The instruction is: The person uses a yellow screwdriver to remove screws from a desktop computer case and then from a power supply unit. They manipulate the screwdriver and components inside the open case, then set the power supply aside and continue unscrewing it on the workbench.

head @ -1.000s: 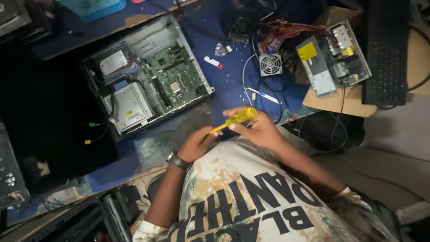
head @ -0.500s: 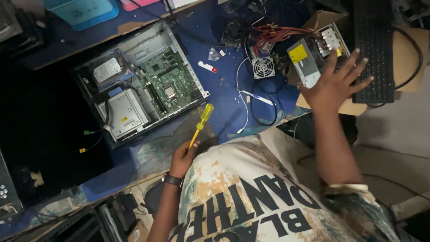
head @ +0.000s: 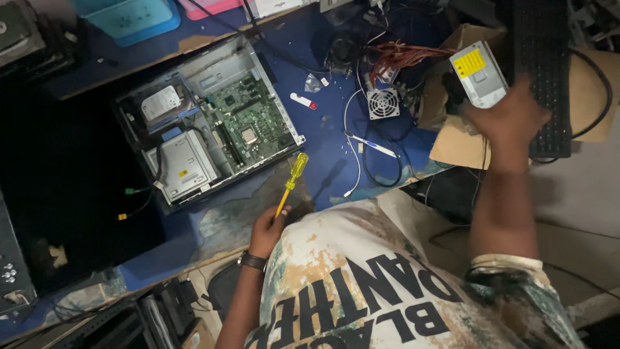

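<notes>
My left hand [head: 266, 227] grips a yellow-handled screwdriver [head: 292, 181] by its shaft beside the opened computer case [head: 206, 123], board still mounted, while my right hand [head: 507, 119] closes on the removed grey power supply [head: 476, 72] on cardboard.

Probably computer repair workshop: opened desktop case [head: 206, 123]

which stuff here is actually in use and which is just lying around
In use:
left hand holding the yellow screwdriver
right hand on the power supply box
open computer case

Lying about:
loose fan
black keyboard
teal box
small white-and-red piece
</notes>
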The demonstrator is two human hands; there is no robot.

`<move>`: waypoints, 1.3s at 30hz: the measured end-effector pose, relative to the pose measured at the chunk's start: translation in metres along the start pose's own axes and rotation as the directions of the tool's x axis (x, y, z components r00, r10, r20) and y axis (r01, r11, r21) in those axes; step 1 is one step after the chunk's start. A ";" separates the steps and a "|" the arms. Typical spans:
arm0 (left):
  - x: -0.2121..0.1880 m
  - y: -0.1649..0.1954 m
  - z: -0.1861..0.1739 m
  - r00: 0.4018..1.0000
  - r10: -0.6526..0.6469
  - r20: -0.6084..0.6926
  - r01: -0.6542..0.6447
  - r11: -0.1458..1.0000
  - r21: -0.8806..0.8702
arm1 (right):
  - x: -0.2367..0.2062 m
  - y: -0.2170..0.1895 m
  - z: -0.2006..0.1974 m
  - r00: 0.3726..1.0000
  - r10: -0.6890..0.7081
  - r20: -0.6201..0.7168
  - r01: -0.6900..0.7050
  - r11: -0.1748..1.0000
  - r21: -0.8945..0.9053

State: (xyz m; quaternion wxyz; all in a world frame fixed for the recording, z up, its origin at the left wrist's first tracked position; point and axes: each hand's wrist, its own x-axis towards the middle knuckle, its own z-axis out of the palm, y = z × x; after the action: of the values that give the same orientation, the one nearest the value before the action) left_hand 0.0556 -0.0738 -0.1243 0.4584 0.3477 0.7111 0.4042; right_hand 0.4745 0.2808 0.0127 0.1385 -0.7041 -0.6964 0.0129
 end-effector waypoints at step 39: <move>-0.001 -0.002 -0.004 0.994 -0.026 -0.108 0.015 0.995 -0.100 | -0.091 -0.023 -0.131 0.984 -0.180 -0.004 0.129 0.688 0.715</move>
State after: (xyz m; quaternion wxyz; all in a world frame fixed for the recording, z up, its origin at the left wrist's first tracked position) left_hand 0.0516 -0.0768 -0.1251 0.4398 0.2947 0.7175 0.4527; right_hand 0.4768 0.1683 0.1277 0.3768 -0.5338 -0.6981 0.2927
